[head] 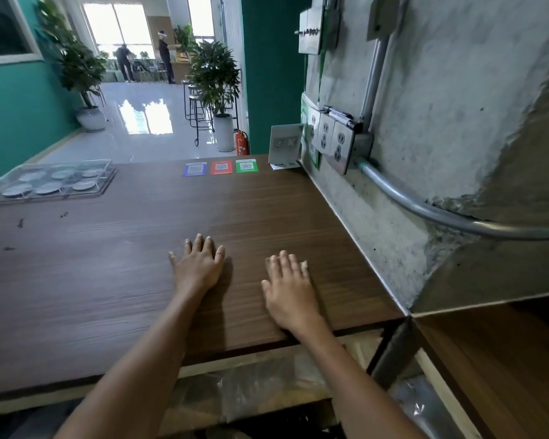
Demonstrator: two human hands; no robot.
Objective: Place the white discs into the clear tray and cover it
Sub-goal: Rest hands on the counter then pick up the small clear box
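Status: the task appears complete or very nearly so. The tray [49, 182] sits at the far left of the surface [133, 280], well apart from both hands. Six discs [48, 187] lie inside it, in two rows of three, one per compartment as far as can be judged. A clear cover [64, 166] appears to rest over the tray, its raised edges showing above the discs; whether it is fully seated cannot be told at this distance. No loose disc shows on the surface.

Hands: the left hand [198, 264] and right hand [287, 288] lie flat on the surface, palms down, well to the right of the tray and nearer the person. The fingers [200, 245] of both are straight and spread, holding nothing. The posture is judged to be a rest position.

Remaining: at most, a check that the cover sits level on the tray.

Surroundings, relative to the tray:
- Three cards [220, 168], blue, red and green, lie flat to its right, along the far edge of the surface.
- A small upright sign [284, 144] stands further right, against the wall.
- Sockets [332, 141] and a metal conduit [441, 213] are fixed to the wall beyond the sign.
- A few small dark marks [20, 222] lie on the surface just in front of the tray.

Obstructions: nothing stands between the hands and the tray.
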